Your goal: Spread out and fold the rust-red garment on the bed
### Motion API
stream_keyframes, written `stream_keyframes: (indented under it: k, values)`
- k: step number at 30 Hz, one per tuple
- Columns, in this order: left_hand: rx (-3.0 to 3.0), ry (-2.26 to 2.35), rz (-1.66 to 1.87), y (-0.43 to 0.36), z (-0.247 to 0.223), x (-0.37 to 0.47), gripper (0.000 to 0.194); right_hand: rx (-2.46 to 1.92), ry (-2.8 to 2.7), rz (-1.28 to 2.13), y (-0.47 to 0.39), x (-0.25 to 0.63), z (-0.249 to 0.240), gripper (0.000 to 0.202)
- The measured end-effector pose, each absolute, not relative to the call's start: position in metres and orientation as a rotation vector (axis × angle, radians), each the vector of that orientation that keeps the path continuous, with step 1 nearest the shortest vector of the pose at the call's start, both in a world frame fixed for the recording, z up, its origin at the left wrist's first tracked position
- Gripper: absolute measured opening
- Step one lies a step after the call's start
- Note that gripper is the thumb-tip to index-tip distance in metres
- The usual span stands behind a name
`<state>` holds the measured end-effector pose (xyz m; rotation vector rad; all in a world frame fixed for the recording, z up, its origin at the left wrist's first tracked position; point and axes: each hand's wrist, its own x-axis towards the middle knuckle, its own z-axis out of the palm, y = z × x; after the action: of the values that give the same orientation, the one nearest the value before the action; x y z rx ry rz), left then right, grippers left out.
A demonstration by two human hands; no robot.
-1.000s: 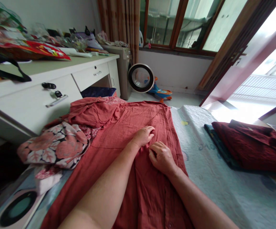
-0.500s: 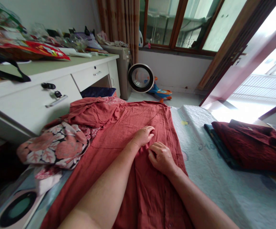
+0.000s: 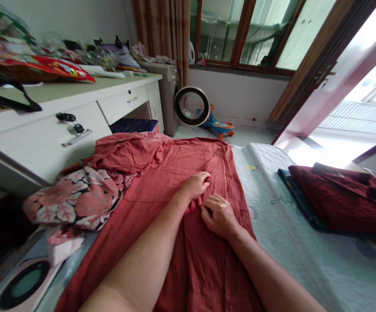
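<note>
A rust-red buttoned garment [image 3: 161, 190] is spread lengthwise over the bed, wrinkled around its middle, with a button near the bottom edge of the view. My left hand [image 3: 197, 185] rests on it just above centre, fingers curled down and closed on the cloth. Slightly nearer and to the right, my right hand [image 3: 219, 214] is closed on the same cloth, its thumb and fingertips bent together. A small fold of fabric rises between the two hands. The fingertips are partly hidden by the hands themselves.
Bunched floral clothing [image 3: 73, 197] lies to the left. Folded dark red clothes [image 3: 347, 199] sit at the right on the pale blue bed cover [image 3: 272, 251]. A cluttered white desk [image 3: 44, 143] flanks the bed. Beyond stand a washing machine with its round door [image 3: 192, 106] open and a blue ride-on toy [image 3: 220, 125].
My right hand has shifted very slightly left on the cloth, its fingers a little more curled. My left hand and the garment look the same.
</note>
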<state>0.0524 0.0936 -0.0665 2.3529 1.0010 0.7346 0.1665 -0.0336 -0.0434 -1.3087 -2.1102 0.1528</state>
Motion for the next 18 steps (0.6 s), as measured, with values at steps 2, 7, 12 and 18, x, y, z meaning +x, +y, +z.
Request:
stream_keyframes:
  k: [2,7,12,18]
  values:
    - [2.352,1.002,0.735,0.0934,-0.0661,0.0524,0.032,-1.314,-2.114,0.161,-0.0339,0.1663,-0.0431,0.02]
    - [2.344,1.011,0.722,0.0928,-0.0652,0.0525,0.031,-1.318,-2.108,0.179,-0.034,0.1664,-0.0439,0.02]
    - [2.348,1.006,0.725,0.0931,-0.066,0.0525,0.032,-1.298,-2.092,0.184,-0.0338,0.166,-0.0434,0.019]
    - [2.344,1.006,0.705,0.0945,-0.0659,0.0539,0.03,-1.398,-1.97,0.156,-0.0306,0.1675,-0.0467,0.015]
